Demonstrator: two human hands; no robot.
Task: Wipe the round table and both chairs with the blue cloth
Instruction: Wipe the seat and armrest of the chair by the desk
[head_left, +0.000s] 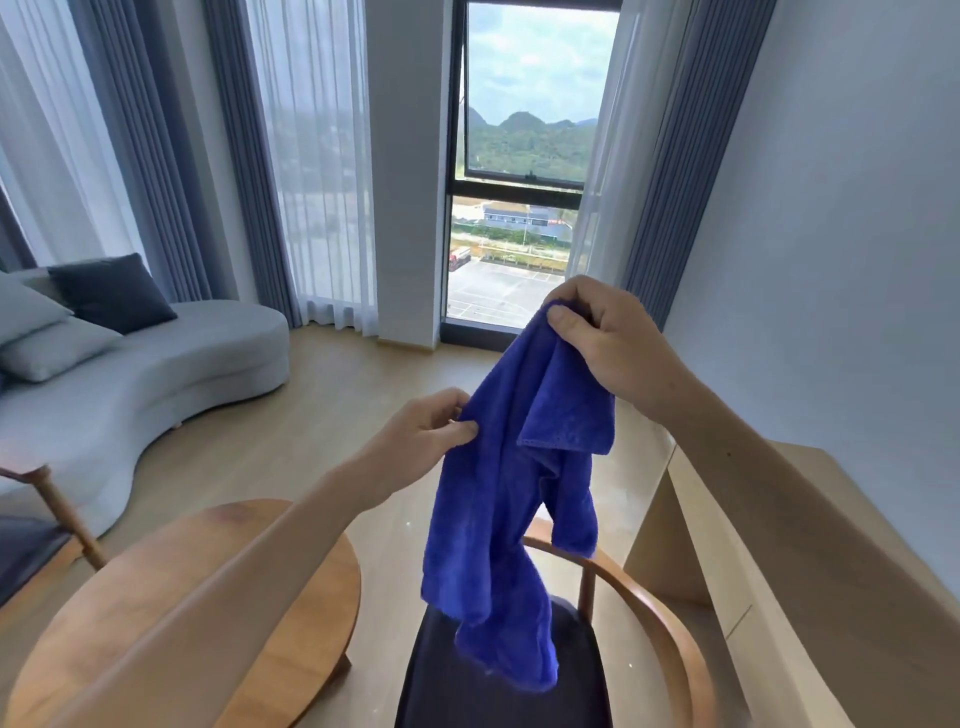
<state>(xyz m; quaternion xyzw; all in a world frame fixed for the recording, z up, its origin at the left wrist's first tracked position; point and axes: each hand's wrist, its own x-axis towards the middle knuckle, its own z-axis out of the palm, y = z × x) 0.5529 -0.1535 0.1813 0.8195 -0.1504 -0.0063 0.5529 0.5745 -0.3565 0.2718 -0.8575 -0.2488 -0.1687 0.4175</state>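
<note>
Closest at 6 o'clock is the chair with its dark seat, round wooden worktop at 8 o'clock beside it. The blue cloth dangles over the seat, left hand pinching its edge, right hand gripping the top corner higher up. Second chair at 9, sofa beyond.

**Wooden floor and what stands on it**

A pale wooden floor carries the furniture. The round wooden table stands at its lower left, top bare. Just right of it stands a wooden chair with a dark seat. A grey curved sofa sits along the left edge, with cushions.
</note>
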